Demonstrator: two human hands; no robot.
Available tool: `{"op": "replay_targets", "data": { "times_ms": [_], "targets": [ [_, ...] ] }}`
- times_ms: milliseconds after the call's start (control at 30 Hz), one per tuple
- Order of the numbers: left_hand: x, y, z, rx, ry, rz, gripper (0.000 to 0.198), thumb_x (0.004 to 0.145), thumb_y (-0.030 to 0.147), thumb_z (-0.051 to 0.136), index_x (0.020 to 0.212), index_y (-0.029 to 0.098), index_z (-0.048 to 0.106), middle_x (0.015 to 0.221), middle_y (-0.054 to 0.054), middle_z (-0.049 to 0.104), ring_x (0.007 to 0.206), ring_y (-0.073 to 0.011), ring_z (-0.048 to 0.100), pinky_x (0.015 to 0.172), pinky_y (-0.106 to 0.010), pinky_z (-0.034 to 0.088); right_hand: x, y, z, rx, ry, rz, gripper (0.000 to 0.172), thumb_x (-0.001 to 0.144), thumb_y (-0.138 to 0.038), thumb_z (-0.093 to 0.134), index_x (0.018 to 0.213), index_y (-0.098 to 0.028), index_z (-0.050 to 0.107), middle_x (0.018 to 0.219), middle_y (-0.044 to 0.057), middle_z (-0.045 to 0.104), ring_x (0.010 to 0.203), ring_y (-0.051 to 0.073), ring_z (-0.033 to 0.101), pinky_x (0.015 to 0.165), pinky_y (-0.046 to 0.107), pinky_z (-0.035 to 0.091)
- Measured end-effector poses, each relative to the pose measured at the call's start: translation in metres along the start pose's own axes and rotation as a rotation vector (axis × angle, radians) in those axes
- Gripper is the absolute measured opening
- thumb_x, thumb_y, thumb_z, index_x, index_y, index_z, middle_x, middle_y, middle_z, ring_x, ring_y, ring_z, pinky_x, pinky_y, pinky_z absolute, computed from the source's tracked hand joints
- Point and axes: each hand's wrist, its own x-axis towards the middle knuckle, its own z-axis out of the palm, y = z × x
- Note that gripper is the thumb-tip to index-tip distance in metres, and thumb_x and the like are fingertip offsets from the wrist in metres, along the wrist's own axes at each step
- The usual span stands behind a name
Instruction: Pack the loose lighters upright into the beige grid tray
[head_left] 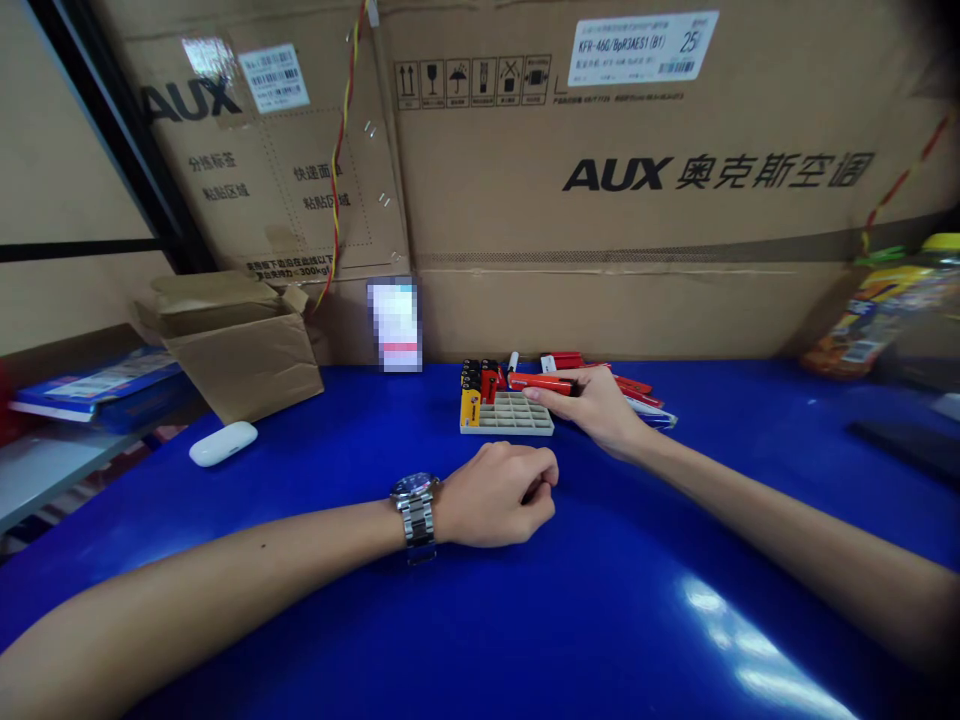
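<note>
My right hand [600,408] pinches a red lighter [544,383] with a dark end, holding it sideways just above a pale compartment tray [510,430]. In the tray's left part stand several lighters with black tops, among them a yellow lighter [470,408] and red ones. The tray's right-hand compartments show bare. Nearer to me, my left hand [491,497] rests in a loose fist on the blue table [600,620], with a metal watch [416,505] on the wrist. Nothing shows between its fingers. Behind my right hand lie more red lighters [634,384], partly hidden.
Large cardboard boxes [600,230] wall off the back. An open small carton [247,360], a white case [223,443] and a lit phone [395,325] sit on the left side. To the right are a blurred jar [862,325] and a dark flat object [904,450].
</note>
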Motion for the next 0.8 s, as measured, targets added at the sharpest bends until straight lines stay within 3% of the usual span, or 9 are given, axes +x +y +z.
{"op": "replay_targets", "data": {
  "times_ms": [200, 367, 500, 600, 800],
  "targets": [
    [-0.001, 0.0, 0.001, 0.007, 0.003, 0.012, 0.008, 0.077, 0.01, 0.049, 0.079, 0.016, 0.054, 0.062, 0.002, 0.055, 0.054, -0.0098, 0.046, 0.055, -0.023, 0.035, 0.001, 0.009, 0.005, 0.174, 0.071, 0.029, 0.027, 0.072, -0.041, 0.067, 0.071, -0.015, 0.065, 0.062, 0.002, 0.061, 0.058, 0.014, 0.052, 0.056, 0.028, 0.042],
    [0.0, 0.001, 0.0, 0.029, -0.005, 0.015, 0.008, 0.077, 0.01, 0.049, 0.08, 0.016, 0.055, 0.062, 0.003, 0.055, 0.054, -0.0097, 0.046, 0.056, -0.023, 0.036, 0.0, 0.007, 0.01, 0.481, 0.115, 0.123, 0.016, 0.077, -0.034, 0.057, 0.079, -0.019, 0.051, 0.074, 0.001, 0.06, 0.066, 0.014, 0.057, 0.064, 0.03, 0.045],
    [0.001, 0.001, 0.0, 0.031, -0.009, 0.015, 0.008, 0.077, 0.011, 0.049, 0.079, 0.016, 0.055, 0.062, 0.002, 0.055, 0.055, -0.0099, 0.046, 0.058, -0.023, 0.036, -0.002, 0.003, 0.009, 0.57, 0.051, 0.166, 0.011, 0.076, -0.025, 0.051, 0.086, -0.021, 0.047, 0.059, -0.003, 0.056, 0.051, 0.012, 0.05, 0.051, 0.026, 0.038],
    [0.0, 0.0, 0.0, 0.034, -0.014, 0.015, 0.008, 0.077, 0.01, 0.05, 0.078, 0.015, 0.055, 0.062, 0.002, 0.055, 0.055, -0.0099, 0.046, 0.058, -0.023, 0.036, -0.004, 0.001, 0.008, 0.582, 0.056, 0.177, 0.008, 0.076, -0.026, 0.048, 0.079, -0.019, 0.051, 0.048, -0.003, 0.048, 0.043, 0.011, 0.041, 0.045, 0.025, 0.03],
    [0.0, 0.0, 0.001, 0.029, -0.01, 0.032, 0.007, 0.076, 0.01, 0.05, 0.079, 0.015, 0.055, 0.061, 0.003, 0.054, 0.054, -0.0097, 0.046, 0.058, -0.023, 0.037, -0.006, -0.008, 0.01, 0.631, -0.018, 0.245, 0.051, 0.085, -0.053, 0.031, 0.049, -0.02, 0.044, 0.041, 0.0, 0.04, 0.04, 0.011, 0.039, 0.047, 0.027, 0.036]
  ]
}}
